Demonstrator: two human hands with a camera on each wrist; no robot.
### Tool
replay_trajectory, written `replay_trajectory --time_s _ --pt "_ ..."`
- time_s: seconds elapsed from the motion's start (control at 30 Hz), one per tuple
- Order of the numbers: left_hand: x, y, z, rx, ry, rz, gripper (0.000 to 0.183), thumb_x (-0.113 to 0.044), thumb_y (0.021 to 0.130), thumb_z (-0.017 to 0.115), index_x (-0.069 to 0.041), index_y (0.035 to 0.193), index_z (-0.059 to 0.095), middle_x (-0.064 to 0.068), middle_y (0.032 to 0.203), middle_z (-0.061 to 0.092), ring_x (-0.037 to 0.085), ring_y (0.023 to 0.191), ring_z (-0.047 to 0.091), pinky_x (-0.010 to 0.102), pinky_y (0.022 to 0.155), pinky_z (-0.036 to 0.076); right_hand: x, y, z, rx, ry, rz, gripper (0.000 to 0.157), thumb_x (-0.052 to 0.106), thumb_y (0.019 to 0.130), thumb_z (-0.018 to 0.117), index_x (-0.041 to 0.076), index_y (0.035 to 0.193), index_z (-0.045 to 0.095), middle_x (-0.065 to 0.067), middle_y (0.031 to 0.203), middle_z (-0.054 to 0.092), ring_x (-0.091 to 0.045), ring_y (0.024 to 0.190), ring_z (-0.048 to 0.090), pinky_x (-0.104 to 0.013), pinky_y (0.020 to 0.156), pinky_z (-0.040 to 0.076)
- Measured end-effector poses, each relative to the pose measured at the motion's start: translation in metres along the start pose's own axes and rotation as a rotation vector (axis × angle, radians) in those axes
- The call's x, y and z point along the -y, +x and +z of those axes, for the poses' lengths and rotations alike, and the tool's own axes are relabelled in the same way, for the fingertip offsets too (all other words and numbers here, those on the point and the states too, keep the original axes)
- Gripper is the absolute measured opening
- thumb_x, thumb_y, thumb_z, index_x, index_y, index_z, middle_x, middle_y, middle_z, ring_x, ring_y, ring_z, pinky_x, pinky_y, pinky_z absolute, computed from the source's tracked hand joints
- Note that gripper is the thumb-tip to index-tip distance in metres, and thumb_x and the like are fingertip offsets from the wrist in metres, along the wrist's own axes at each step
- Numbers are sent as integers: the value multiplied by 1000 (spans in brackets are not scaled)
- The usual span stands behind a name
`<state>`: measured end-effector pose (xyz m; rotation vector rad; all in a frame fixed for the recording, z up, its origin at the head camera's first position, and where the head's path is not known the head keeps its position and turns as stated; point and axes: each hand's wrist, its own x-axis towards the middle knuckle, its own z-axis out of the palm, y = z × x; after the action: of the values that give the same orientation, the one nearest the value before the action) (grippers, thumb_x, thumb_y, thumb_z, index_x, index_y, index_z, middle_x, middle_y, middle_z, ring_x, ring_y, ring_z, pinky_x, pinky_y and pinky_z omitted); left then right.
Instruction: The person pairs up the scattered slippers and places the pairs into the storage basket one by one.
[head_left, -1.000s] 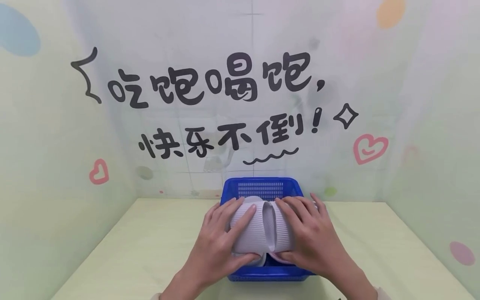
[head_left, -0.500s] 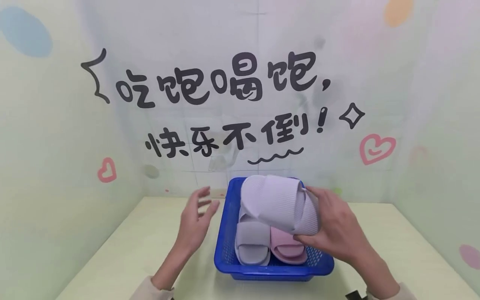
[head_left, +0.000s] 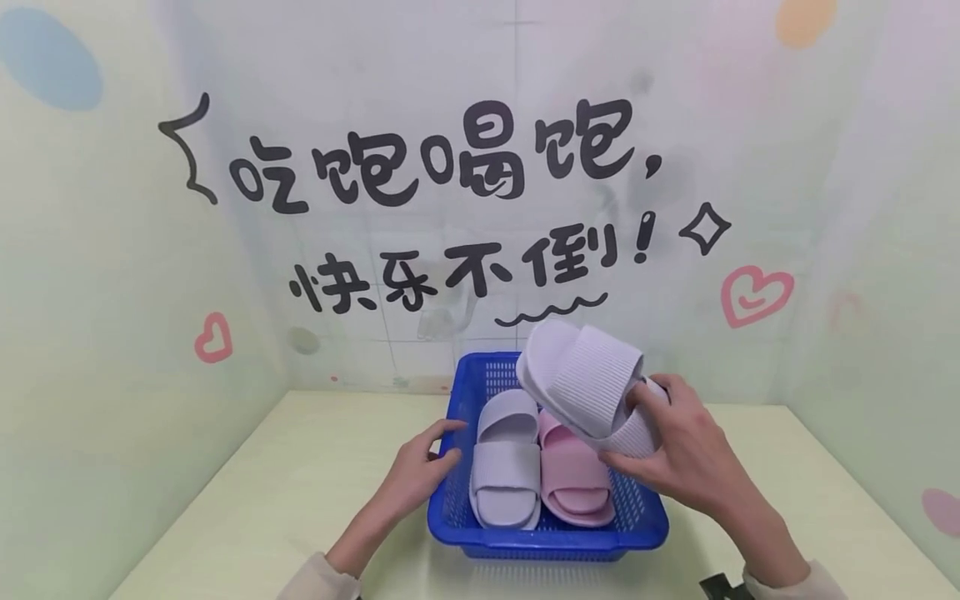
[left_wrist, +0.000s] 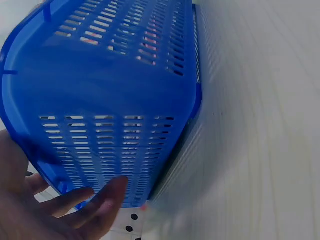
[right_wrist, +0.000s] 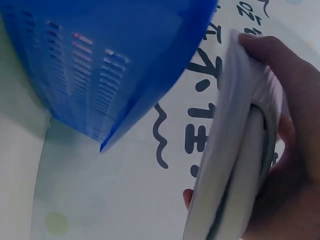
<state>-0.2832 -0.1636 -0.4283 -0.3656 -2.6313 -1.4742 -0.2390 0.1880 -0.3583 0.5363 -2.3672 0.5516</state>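
Observation:
A pair of pale lavender slippers (head_left: 592, 371), fitted one into the other, is held tilted over the back right of a blue basket (head_left: 555, 540). My right hand (head_left: 693, 454) grips the pair at its near end, the thumb underneath in the head view. Seen from the right wrist, the slippers (right_wrist: 225, 135) stand on edge beside the basket wall (right_wrist: 140, 60). My left hand (head_left: 416, 471) is at the basket's left rim, its fingers loosely bent and the fingertips reaching the edge. Inside the basket lie grey slippers (head_left: 507, 467) on the left and pink slippers (head_left: 573, 475) on the right, partly hidden.
The basket stands on a pale wood-grain table (head_left: 315, 467). A wall sheet (head_left: 420, 75) with black lettering rises close behind it, and side panels (head_left: 885, 350) flank the table. A dark object (head_left: 723, 587) shows by the right sleeve.
Both hands held the lavender slippers at first. The left hand let go and moved to the basket's left rim. The right hand carried the pair up and right, uncovering the grey and pink slippers.

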Motion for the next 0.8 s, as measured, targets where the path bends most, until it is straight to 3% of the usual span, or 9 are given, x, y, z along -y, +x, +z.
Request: replay_trajectory --time_s 0.2,0.3,0.43,0.6,0.8 --pt "-4 1 3 -2 -29 -5 40 -14 95 60 -16 135 64 20 147 58 17 74 65 29 67 54 8 5 -2 197 70 135 81 58 70 90 21 134 59 -20 126 57 -30 96 64 -41 68 59" --pt "-7 3 4 4 -26 2 41 -14 95 60 -16 136 64 19 148 58 15 70 62 27 65 52 15 13 -1 262 100 148 87 63 71 87 20 140 56 -19 127 56 -26 94 62 -36 66 57" --pt "-7 3 4 -7 -21 11 40 -13 95 59 -17 135 65 20 148 58 15 72 63 27 65 53 21 37 6 322 104 103 85 66 69 85 18 134 59 -13 113 63 -20 89 58 -30 63 49" --pt "-5 1 3 -17 -24 7 40 -13 95 60 -17 134 65 20 148 58 18 82 67 29 70 55 15 68 16 403 112 73 73 59 67 88 16 120 63 -5 103 70 -19 90 61 -31 67 50" --pt "-2 -2 2 -16 -53 -24 41 -13 94 60 -18 134 65 23 149 56 18 76 69 29 69 56 5 98 20 448 -15 -124 60 46 64 89 17 105 57 -8 108 66 -20 90 58 -34 71 49"
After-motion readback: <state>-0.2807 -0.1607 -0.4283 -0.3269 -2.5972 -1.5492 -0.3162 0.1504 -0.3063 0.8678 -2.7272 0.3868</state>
